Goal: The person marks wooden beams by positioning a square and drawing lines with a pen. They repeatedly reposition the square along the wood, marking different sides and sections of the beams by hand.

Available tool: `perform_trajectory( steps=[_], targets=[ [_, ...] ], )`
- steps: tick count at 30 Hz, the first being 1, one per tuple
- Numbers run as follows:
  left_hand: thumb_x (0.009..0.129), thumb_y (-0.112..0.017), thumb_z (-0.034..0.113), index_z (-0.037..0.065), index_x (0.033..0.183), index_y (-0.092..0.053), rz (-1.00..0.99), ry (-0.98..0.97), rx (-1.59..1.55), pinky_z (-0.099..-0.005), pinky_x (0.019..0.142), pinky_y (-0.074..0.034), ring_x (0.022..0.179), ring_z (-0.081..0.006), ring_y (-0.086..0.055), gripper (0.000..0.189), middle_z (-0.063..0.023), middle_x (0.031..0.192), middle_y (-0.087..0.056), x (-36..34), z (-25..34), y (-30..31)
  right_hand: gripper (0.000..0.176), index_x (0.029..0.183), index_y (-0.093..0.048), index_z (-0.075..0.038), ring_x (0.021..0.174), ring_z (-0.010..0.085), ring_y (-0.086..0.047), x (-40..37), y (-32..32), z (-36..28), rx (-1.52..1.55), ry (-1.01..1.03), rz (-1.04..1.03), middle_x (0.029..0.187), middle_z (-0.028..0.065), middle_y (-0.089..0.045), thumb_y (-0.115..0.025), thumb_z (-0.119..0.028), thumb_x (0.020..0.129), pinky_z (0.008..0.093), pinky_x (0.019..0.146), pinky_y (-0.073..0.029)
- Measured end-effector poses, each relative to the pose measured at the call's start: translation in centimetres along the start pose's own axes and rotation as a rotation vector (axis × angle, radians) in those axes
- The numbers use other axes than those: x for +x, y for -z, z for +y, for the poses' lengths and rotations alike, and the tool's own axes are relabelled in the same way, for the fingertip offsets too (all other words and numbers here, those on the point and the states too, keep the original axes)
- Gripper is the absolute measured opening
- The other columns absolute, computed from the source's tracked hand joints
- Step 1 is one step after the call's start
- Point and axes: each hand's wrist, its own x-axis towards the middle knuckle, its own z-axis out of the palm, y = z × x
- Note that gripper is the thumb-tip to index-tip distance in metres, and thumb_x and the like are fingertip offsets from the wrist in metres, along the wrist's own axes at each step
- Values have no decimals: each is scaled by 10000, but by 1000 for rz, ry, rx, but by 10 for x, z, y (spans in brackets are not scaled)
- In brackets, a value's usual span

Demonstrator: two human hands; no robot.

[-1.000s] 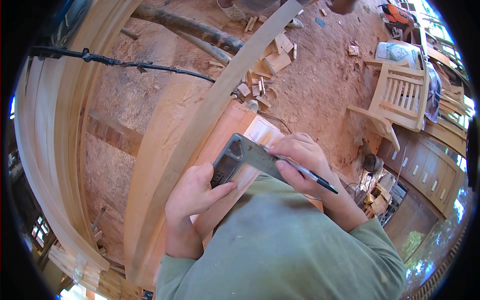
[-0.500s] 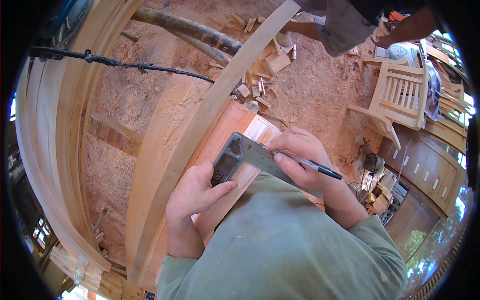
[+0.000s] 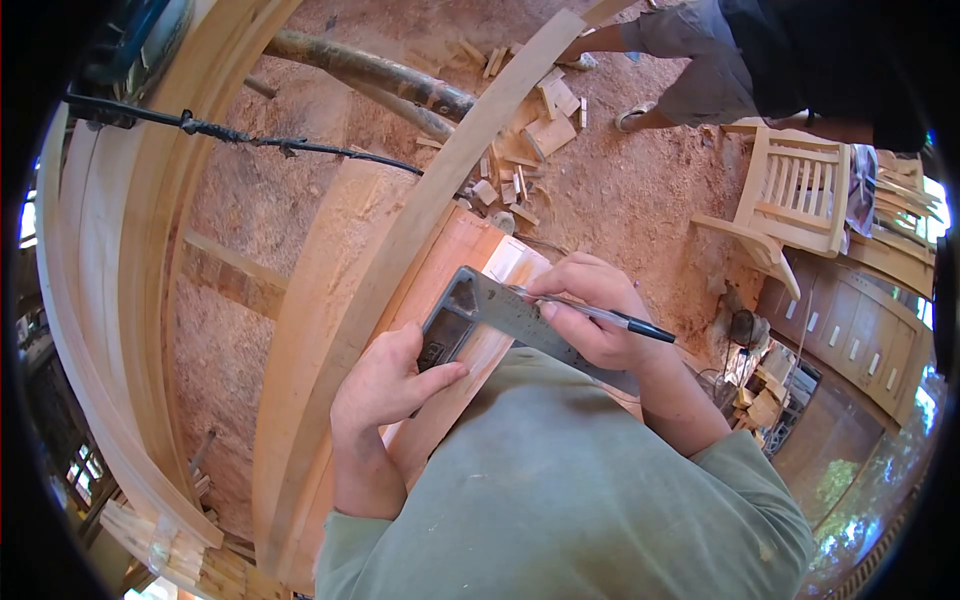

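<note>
My left hand point(image 3: 383, 388) is closed around the dark stock of a try square point(image 3: 508, 316), thumb along its near side. The square's metal blade lies across a wooden piece point(image 3: 487, 352) in front of my body. In my right hand point(image 3: 598, 308) is a pen point(image 3: 640, 326), pinched between thumb and fingers. Its tip is by the upper edge of the blade, close to the pale end of the wood; my fingers partly hide it. A long curved board point(image 3: 400, 225) runs alongside, left of the square.
Curved wooden pieces point(image 3: 150, 260) stand at the left, with a black cable point(image 3: 300, 142) across them. Wood offcuts point(image 3: 550, 130) lie on the sawdust-covered floor. A wooden chair point(image 3: 795, 190) is at the right, and another person point(image 3: 715, 60) stands at the top right.
The other person has shifted to the right, and a foot now shows. My right hand has moved slightly left and down along the blade with the pen. My left hand stays on the square.
</note>
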Motion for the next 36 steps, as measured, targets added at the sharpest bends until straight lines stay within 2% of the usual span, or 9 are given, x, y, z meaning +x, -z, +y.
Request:
perform_trajectory(
  steps=[2, 11, 15, 19, 25, 30, 32, 34, 36],
  targets=[
    [785, -842, 392, -57, 801, -582, 8, -36, 3, -426, 583, -489, 654, -321, -635, 519, -205, 711, -599, 0, -4, -1, 161, 997, -694, -9, 808, 301, -652, 1, -1, 2, -26, 86, 34, 872, 137, -693, -648, -45, 847, 405, 726, -514],
    [781, -846, 381, -57, 815, -568, 1, -12, 37, -418, 575, -483, 649, -301, -640, 519, -206, 704, -597, -1, 1, 2, 144, 981, -686, -25, 781, 306, -626, 1, -5, 4, -7, 155, 75, 832, 122, -658, -662, -41, 841, 407, 705, -499],
    [799, -840, 371, -56, 816, -565, 32, -7, 42, -391, 528, -484, 602, -239, -640, 509, -173, 671, -592, -3, 11, 1, 128, 967, -682, -34, 774, 308, -614, 0, -2, 7, -62, 176, 60, 807, 120, -636, -664, -42, 840, 414, 696, -492],
    [812, -832, 366, -61, 808, -561, 79, -40, 13, -365, 490, -492, 564, -199, -643, 505, -151, 643, -599, -3, 10, -2, 144, 972, -689, -26, 837, 296, -612, -2, 2, 6, -23, 82, -15, 868, 115, -669, -650, -59, 837, 403, 746, -497],
    [807, -825, 365, -68, 815, -567, 71, 46, 82, -366, 517, -506, 575, -202, -643, 504, -148, 630, -600, -4, 12, -2, 137, 964, -685, -35, 832, 297, -612, -2, 1, 6, -64, 147, 0, 856, 116, -665, -653, -56, 832, 413, 737, -493],
    [815, -821, 358, -71, 835, -569, 92, -13, 76, -370, 527, -513, 574, -206, -644, 498, -165, 642, -620, -3, 11, -5, 137, 963, -681, -42, 816, 307, -612, -4, 5, 1, -89, 82, -33, 843, 121, -656, -657, -51, 829, 418, 728, -489],
    [819, -819, 353, -73, 845, -569, 104, -57, 68, -371, 526, -514, 572, -207, -645, 494, -171, 649, -627, -3, 13, -5, 125, 946, -675, -42, 803, 315, -611, -1, -2, 0, -52, 148, 6, 819, 116, -649, -654, -49, 824, 421, 727, -488],
    [814, -842, 287, -60, 921, -581, 54, 97, 66, -358, 655, -546, 767, -167, -668, 448, -161, 814, -695, -5, 23, -2, 122, 951, -675, -42, 806, 317, -615, -6, -1, 3, -63, 177, 25, 815, 117, -647, -654, -52, 832, 422, 727, -489],
    [813, -842, 289, -62, 921, -580, 61, 87, 74, -362, 657, -545, 769, -170, -666, 451, -161, 813, -693, -5, 22, -3, 119, 955, -676, -42, 809, 319, -619, -12, 7, 4, -78, 207, 36, 810, 119, -646, -653, -54, 839, 423, 727, -489]
  ],
)
